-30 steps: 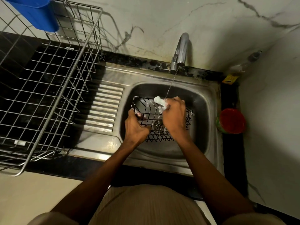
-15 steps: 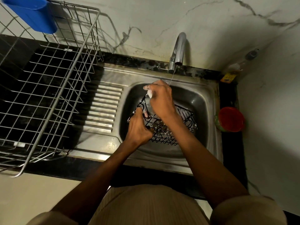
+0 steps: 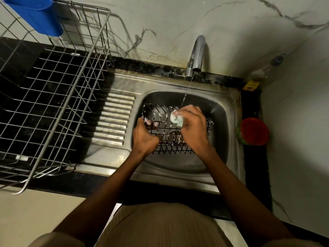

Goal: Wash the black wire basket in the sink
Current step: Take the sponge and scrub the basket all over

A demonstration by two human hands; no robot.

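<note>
The black wire basket (image 3: 170, 129) sits down in the steel sink (image 3: 229, 125), right over the drain. The left hand (image 3: 145, 138) grips the basket's left rim, fingers curled round the wire. The right hand (image 3: 193, 127) clutches a soapy white scrubber (image 3: 176, 118) (foamy, hard to tell what it's made of) and presses it against the basket's far side. A thin stream runs from the tap (image 3: 196, 54) down to the right hand. Off to the left there's a big steel dish rack (image 3: 53, 97) with a blue cup (image 3: 35, 15) hanging on it, and a red-lidded jar (image 3: 253, 131) stands just right of the sink.
</note>
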